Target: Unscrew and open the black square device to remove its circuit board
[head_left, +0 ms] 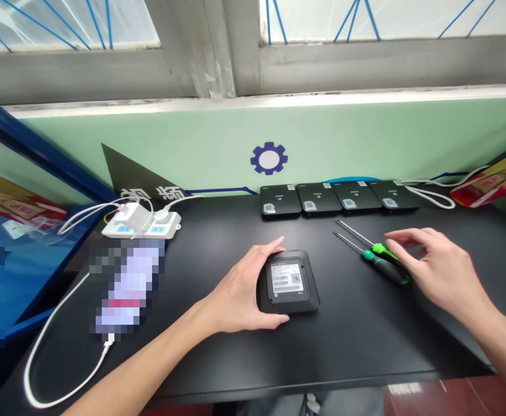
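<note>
From the head view, the left hand (pixel 238 292) cups a black rounded-square plastic device (pixel 288 283) on a black tabletop (pixel 357 352), fingers spread around its edges. The right hand (pixel 437 268), fingers loosely curled, hovers just beside two green-handled screwdrivers (pixel 387 266), whose shafts point away and leftward.

The square black device (pixel 288 304) at lower centre bears a white barcode label (pixel 286 278), and the screwdrivers (pixel 385 264) to its right have green-and-black handles. A blue gear emblem (pixel 256 158) marks the pale green wall (pixel 343 144) above.
</note>
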A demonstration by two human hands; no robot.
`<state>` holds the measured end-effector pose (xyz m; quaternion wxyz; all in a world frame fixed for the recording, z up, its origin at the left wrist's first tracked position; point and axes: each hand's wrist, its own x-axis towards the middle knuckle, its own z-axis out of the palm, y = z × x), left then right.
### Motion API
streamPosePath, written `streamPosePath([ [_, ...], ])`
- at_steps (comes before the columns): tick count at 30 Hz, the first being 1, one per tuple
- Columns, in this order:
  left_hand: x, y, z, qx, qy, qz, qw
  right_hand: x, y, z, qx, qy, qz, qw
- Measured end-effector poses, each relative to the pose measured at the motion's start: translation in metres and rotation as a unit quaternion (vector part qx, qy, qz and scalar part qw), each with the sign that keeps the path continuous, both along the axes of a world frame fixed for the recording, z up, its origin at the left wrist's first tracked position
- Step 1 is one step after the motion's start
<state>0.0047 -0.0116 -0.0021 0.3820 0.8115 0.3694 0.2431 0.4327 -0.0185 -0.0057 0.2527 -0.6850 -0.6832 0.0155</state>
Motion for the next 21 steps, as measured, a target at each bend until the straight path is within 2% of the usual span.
streamPosePath([
  [6,0.001,0.001,0.001,0.004,0.005,-0.003,1.000,0.021,-0.003,-0.022,-0.081,-0.002,-0.007,0.997],
  [14,0.000,0.001,0.003,-0.013,0.015,-0.006,1.000,0.026,0.003,-0.024,-0.123,0.007,-0.008,0.992],
  [18,0.000,0.001,0.004,-0.016,0.018,-0.011,1.000,0.030,0.001,-0.008,-0.112,0.020,-0.036,0.993],
  [21,-0.001,0.001,0.004,-0.015,0.018,-0.014,1.000,0.027,-0.006,0.021,-0.096,0.060,-0.058,0.992],
])
